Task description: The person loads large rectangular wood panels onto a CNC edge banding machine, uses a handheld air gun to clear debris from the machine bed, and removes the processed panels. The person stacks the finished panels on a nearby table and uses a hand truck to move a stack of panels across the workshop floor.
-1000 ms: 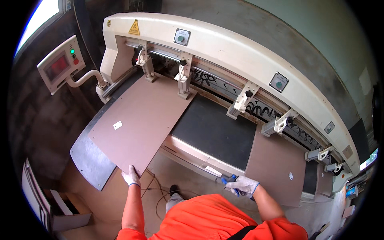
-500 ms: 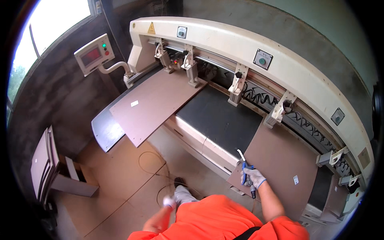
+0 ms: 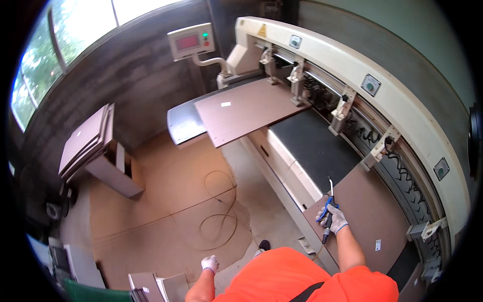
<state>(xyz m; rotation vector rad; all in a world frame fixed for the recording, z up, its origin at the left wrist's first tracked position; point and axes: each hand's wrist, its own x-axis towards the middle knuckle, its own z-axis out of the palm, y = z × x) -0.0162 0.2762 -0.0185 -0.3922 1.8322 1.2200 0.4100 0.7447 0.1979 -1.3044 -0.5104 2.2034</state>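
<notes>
In my right hand point(image 3: 338, 219), which wears a white glove, is a blue and black air blow gun point(image 3: 329, 201). Its thin bent nozzle points away from me, and a hose trails from the lower end of its grip. Beneath that hand lies a brown panel point(image 3: 370, 209) with a small white label, on the right part of the machine bed. My left hand point(image 3: 210, 263), also gloved, hangs low over the floor with its fingers curled in and nothing visible in them. A second brown panel point(image 3: 246, 113) rests farther left under the machine's clamps.
A long cream machine beam point(image 3: 322, 50) carries several clamps above a black bed point(image 3: 317, 143). A control screen on an arm point(image 3: 190, 43) stands at the far left end. Stacked panels point(image 3: 86, 137) lean on a box at left. A thin hose point(image 3: 233, 214) loops across the floor.
My view has swung left, so the machine sits farther right and more floor and stacked panels show. The blow gun stays in my right hand. My left hand has moved away from my leg.
</notes>
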